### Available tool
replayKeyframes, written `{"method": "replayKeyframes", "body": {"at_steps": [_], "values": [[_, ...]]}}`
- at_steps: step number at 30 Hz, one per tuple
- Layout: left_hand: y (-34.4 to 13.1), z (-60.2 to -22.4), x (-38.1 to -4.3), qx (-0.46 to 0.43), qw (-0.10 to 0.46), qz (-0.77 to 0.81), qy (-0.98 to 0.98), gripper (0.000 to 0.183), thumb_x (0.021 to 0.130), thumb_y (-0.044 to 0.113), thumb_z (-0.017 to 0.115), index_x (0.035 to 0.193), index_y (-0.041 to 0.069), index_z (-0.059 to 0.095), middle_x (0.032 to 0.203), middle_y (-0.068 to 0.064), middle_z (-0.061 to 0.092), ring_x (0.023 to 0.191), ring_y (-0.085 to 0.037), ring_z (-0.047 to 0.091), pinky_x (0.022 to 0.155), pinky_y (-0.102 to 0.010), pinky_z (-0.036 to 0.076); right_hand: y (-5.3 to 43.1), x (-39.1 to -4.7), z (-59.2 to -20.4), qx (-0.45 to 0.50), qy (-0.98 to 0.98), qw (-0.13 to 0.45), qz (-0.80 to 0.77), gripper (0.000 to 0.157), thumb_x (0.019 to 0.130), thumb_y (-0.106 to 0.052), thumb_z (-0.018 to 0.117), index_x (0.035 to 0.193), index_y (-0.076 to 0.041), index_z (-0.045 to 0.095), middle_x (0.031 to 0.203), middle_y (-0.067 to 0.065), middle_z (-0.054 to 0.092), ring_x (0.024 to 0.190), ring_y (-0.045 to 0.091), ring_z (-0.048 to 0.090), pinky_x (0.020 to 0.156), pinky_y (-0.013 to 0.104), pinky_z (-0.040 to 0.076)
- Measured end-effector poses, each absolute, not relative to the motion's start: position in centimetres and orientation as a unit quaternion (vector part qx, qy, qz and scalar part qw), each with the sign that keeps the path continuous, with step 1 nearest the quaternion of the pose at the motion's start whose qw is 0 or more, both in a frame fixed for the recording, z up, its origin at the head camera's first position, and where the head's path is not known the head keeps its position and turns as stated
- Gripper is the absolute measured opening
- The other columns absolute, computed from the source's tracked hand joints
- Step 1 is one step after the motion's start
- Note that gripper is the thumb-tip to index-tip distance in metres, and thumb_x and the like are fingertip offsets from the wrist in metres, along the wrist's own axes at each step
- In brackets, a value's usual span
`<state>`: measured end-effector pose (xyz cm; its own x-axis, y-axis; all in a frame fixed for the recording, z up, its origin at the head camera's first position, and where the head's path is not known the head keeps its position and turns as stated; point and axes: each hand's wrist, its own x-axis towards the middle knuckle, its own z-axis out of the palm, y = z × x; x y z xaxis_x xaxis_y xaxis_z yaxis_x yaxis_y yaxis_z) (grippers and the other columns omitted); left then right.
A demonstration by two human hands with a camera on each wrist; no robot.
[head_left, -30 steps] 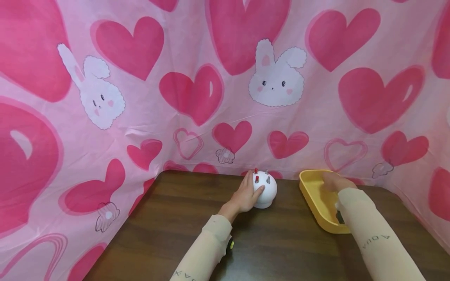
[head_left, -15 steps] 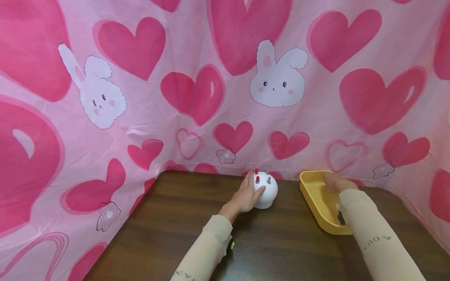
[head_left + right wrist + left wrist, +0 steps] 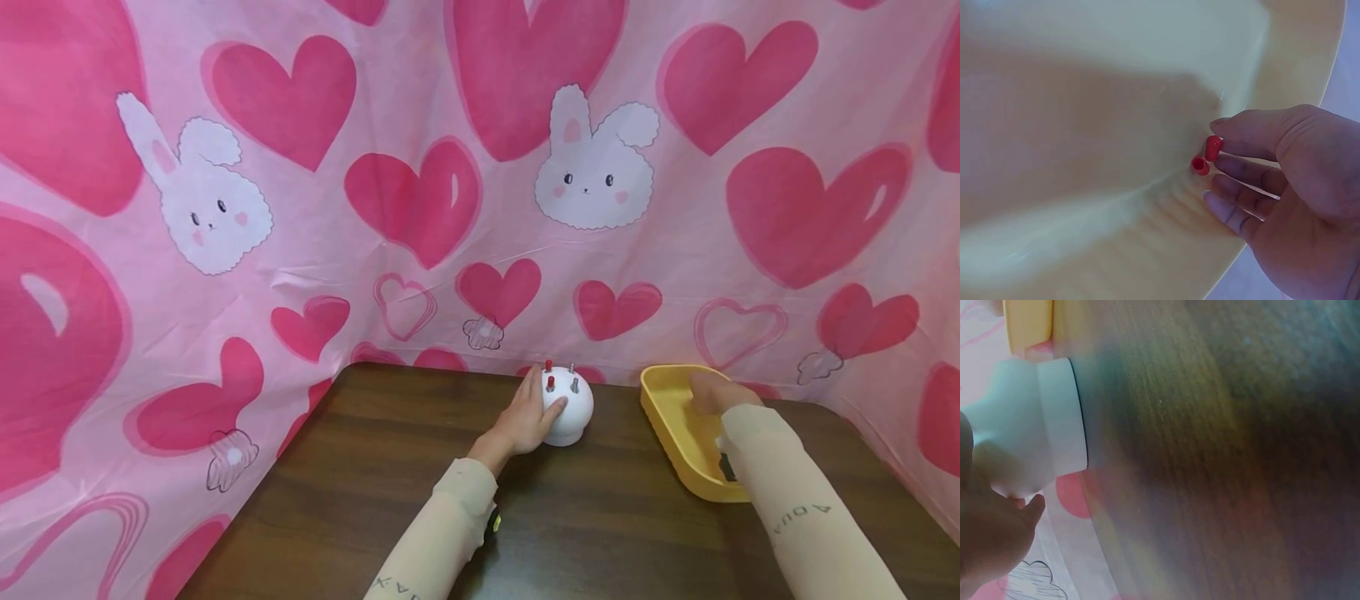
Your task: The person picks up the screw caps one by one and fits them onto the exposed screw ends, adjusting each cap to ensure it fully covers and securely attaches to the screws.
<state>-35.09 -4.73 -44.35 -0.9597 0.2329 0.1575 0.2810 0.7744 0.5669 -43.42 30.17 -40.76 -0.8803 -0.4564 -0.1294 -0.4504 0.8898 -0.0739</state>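
A white ball-shaped stand on a short round foot rests on the table. Several small metal posts rise from its top, two wearing red caps. My left hand grips its left side, thumb on the near face and fingers behind. In the right wrist view, my right hand reaches into a yellow tray and pinches a small red cap between thumb and forefinger. A second red cap, its hollow end showing, lies right by the fingertips. In the head view the right fingers' tips are hidden.
The yellow tray stands right of the ball, near the table's back edge. The brown wooden table meets a pink cloth with hearts and rabbits behind and at the sides. The right forearm passes over the tray's right side.
Both hands, the white stand and the tray keep their places. The head view has shifted very slightly.
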Motion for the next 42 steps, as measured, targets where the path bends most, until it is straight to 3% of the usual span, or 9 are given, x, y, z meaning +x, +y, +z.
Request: {"method": "replayKeyframes", "body": {"at_steps": [5, 9, 21, 27, 35, 39, 42], "values": [[-4.7, -44.3, -35.1, -0.136, 0.041, -0.305, -0.942, 0.086, 0.091, 0.063, 0.034, 0.151, 0.010, 0.003, 0.157, -0.004, 0.008, 0.141, -0.021, 0.018, 0.104, -0.050, 0.032, 30.2, -43.3, -40.7, -0.237, 0.969, 0.070, -0.030, 0.021, 0.074, 0.000, 0.053, 0.058, -0.008, 0.042, 0.056, -0.002, 0.035, 0.053, 0.014, 0.034, 0.050, 0.026, 0.036], [-4.7, -44.4, -35.2, -0.135, 0.034, -0.306, -0.942, 0.086, 0.092, 0.062, 0.035, 0.151, 0.011, 0.001, 0.157, -0.004, 0.007, 0.141, -0.021, 0.017, 0.105, -0.049, 0.032, 30.2, -43.2, -40.7, -0.240, 0.969, 0.060, -0.025, 0.022, 0.077, -0.002, 0.056, 0.059, -0.007, 0.045, 0.056, -0.002, 0.039, 0.054, 0.015, 0.037, 0.052, 0.028, 0.039], [-4.7, -44.2, -35.1, -0.138, 0.032, -0.307, -0.941, 0.086, 0.091, 0.062, 0.036, 0.151, 0.011, 0.001, 0.157, -0.005, 0.007, 0.141, -0.021, 0.015, 0.106, -0.048, 0.031, 30.4, -44.0, -41.4, -0.261, 0.964, 0.038, -0.026, 0.027, 0.073, -0.007, 0.058, 0.053, -0.012, 0.041, 0.051, -0.006, 0.033, 0.049, 0.011, 0.031, 0.047, 0.026, 0.035], [-4.7, -44.4, -35.2, -0.139, 0.039, -0.309, -0.940, 0.085, 0.092, 0.062, 0.036, 0.151, 0.009, 0.002, 0.157, -0.006, 0.008, 0.141, -0.021, 0.017, 0.105, -0.049, 0.032, 30.4, -44.3, -41.7, -0.237, 0.966, 0.065, -0.078, 0.027, 0.064, -0.004, 0.057, 0.051, -0.017, 0.037, 0.050, -0.008, 0.030, 0.046, 0.008, 0.028, 0.044, 0.022, 0.024], [-4.7, -44.6, -35.2, -0.139, 0.039, -0.307, -0.941, 0.086, 0.092, 0.062, 0.036, 0.151, 0.009, 0.002, 0.157, -0.006, 0.008, 0.141, -0.021, 0.017, 0.105, -0.049, 0.031, 29.8, -43.7, -41.6, -0.218, 0.966, 0.099, -0.098, 0.025, 0.062, -0.002, 0.057, 0.052, -0.016, 0.038, 0.052, -0.006, 0.030, 0.047, 0.010, 0.027, 0.044, 0.023, 0.022], [-4.7, -44.8, -35.4, -0.140, 0.041, -0.305, -0.941, 0.086, 0.092, 0.062, 0.035, 0.151, 0.009, 0.001, 0.157, -0.006, 0.007, 0.141, -0.022, 0.017, 0.105, -0.050, 0.032, 29.4, -43.6, -41.2, -0.201, 0.966, 0.130, -0.102, 0.021, 0.063, -0.006, 0.058, 0.053, -0.015, 0.043, 0.053, -0.005, 0.035, 0.047, 0.011, 0.032, 0.044, 0.024, 0.025], [-4.7, -44.7, -35.4, -0.139, 0.041, -0.308, -0.940, 0.087, 0.091, 0.063, 0.036, 0.151, 0.010, 0.001, 0.157, -0.005, 0.007, 0.141, -0.022, 0.017, 0.105, -0.050, 0.031, 29.2, -43.7, -40.8, -0.199, 0.957, 0.171, -0.125, 0.017, 0.071, -0.010, 0.061, 0.058, -0.012, 0.050, 0.055, -0.002, 0.043, 0.050, 0.012, 0.037, 0.046, 0.024, 0.030]]}}
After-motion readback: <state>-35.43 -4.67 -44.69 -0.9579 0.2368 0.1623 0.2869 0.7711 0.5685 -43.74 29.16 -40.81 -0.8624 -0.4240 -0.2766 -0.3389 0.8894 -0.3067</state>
